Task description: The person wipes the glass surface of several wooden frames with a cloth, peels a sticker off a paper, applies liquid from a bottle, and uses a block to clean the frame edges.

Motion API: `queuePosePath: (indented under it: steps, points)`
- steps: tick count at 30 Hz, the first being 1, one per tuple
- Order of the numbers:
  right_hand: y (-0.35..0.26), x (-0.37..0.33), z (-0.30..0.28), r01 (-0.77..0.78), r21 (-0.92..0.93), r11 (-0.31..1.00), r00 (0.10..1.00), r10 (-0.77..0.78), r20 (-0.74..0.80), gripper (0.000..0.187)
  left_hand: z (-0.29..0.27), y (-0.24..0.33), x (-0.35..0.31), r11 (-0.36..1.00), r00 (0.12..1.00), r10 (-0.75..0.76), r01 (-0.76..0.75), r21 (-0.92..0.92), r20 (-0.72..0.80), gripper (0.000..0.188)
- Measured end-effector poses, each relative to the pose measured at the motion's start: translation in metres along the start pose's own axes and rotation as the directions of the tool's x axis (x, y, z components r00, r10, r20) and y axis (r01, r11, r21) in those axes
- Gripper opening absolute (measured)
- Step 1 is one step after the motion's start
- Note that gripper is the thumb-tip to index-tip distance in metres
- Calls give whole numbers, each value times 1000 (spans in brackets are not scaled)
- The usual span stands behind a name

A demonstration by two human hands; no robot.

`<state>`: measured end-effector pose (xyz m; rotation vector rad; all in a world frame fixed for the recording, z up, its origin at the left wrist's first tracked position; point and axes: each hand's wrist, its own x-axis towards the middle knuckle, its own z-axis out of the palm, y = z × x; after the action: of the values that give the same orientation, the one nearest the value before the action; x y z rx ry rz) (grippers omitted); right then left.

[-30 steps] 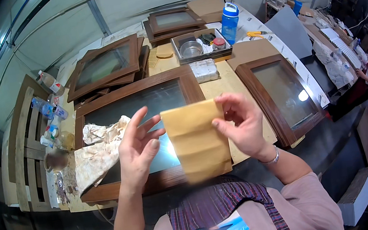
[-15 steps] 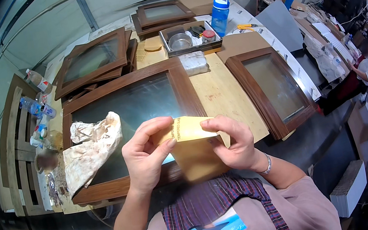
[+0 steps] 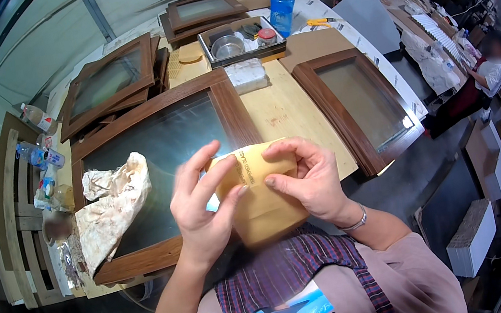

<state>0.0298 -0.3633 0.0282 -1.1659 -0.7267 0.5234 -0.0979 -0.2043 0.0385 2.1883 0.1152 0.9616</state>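
In front of my chest is a yellow paper sheet (image 3: 265,210) with a band of dark lettering, its top edge bent over. My right hand (image 3: 313,179) pinches it between thumb and fingers at the upper right. Against its left edge rests my left hand (image 3: 202,200), fingers spread and the thumb near the lettering. Beyond them lies a large brown wooden frame (image 3: 235,103) with a glass pane (image 3: 161,131). A crumpled, stained white cloth (image 3: 117,207) covers part of its left side.
A second glazed frame (image 3: 312,91) lies on the right of the table, with more stacked frames (image 3: 144,62) at the far left. At the back are a tray (image 3: 276,51) of small items, a blue bottle (image 3: 283,10) and orange-handled pliers (image 3: 321,22). Another person (image 3: 487,79) stands far right.
My left fingers have come off the sheet's top and spread apart. The folded-over part has tipped down toward me, and my right thumb has moved lower on it. The view has shifted slightly.
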Motion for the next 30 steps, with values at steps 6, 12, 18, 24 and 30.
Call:
queuePosePath:
  steps: [6, 12, 18, 24, 30]
  points:
    - [-4, -4, 0, 73, -132, 989, 997, -72, 11, 37, 0, 16, 7, 886, 974, 190, -223, 407, 120, 41]
    - [-7, -8, -2, 81, -202, 976, 997, -76, 31, 38, 7, 7, -1, 965, 979, 140, -168, 201, 147, 35]
    - [-19, 0, -18, -170, 38, 985, 983, 167, 74, 39, 5, 4, 4, 989, 974, 135, -144, 37, 181, 30]
    - [-21, 5, -29, -435, 236, 869, 888, 371, 272, 40, 5, 2, 13, 989, 956, 134, -111, -102, 260, 34]
    - [-18, 7, -31, -487, 227, 843, 858, 412, 307, 41, 5, -1, 16, 981, 936, 141, -88, -174, 323, 36]
